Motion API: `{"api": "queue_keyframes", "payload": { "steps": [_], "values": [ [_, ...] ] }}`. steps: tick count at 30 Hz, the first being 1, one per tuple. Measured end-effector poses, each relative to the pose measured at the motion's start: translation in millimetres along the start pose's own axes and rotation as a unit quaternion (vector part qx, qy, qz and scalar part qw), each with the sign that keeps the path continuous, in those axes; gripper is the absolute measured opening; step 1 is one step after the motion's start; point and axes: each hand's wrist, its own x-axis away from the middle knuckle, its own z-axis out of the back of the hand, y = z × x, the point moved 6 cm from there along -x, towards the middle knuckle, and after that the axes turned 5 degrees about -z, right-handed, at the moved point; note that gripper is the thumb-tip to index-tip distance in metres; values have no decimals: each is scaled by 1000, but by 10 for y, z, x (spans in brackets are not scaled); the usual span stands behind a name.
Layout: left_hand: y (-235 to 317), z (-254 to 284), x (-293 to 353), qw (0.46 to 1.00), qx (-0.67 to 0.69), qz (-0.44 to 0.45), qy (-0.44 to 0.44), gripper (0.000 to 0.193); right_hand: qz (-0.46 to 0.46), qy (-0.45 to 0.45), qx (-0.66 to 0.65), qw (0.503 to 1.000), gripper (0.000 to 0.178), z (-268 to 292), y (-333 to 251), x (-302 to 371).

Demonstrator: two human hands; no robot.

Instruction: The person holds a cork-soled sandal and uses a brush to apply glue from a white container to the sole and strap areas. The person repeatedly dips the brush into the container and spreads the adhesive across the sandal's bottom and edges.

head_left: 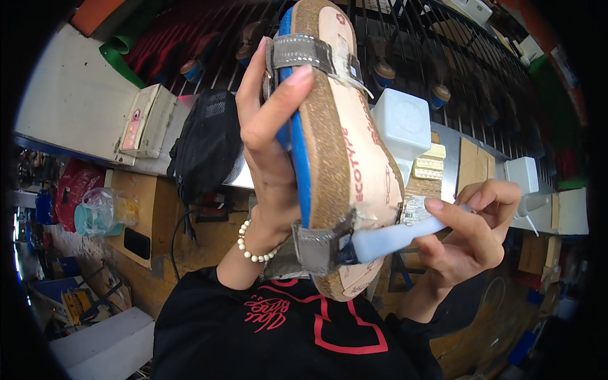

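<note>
My left hand grips a sandal from its left side, fingers at the upper grey strap. The sandal stands on end before me, its beige printed face turned toward the right. It has a brown cork edge and a blue layer along the left. A second grey strap wraps round the lower end. Between thumb and fingers, my right hand pinches a pale translucent plastic tool. Its broad end lies against the sandal beside the lower strap, near a dark patch; the exact kind of tool is unclear.
Beyond the sandal stands a white plastic container on a metal table. A black mesh bag and a worn box sit to the left. Several blue-and-tan shoe pieces hang among the dark rack bars. A phone lies at lower left.
</note>
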Motion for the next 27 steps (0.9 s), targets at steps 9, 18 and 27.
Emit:
{"api": "queue_keyframes", "payload": {
  "steps": [9,18,27],
  "values": [
    [57,-10,-17,999,-10,-19,-35,82,18,25,11,999,50,33,26,-103],
    [52,61,-119,993,-65,-64,-68,83,-11,-38,-84,996,39,38,278,186],
    [-146,595,-164,980,-85,168,64,106,-150,-195,375,894,25,-70,1289,592]
  ]
}}
